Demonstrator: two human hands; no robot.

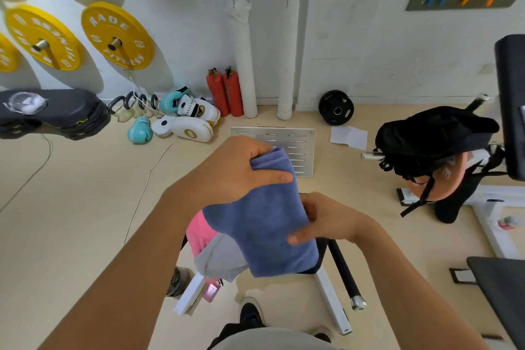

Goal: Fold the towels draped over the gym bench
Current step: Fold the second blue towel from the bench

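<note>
A: Status?
B: Blue towel held in air above bench. Left hand pinching top edge, right hand gripping side.
A: Procedure?
B: Align edges; fold flat.

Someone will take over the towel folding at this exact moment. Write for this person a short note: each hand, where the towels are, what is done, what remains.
Left hand: grips the top edge of the blue towel, thumb in front.
Right hand: pinches the towel's right edge.
The blue towel hangs in the air between both hands, apparently already folded over.
Below it, a pink towel and a grey towel lie on the bench, not visibly folded.
Left: finish the blue towel, set it down, then probably fold the pink and grey ones.
</note>
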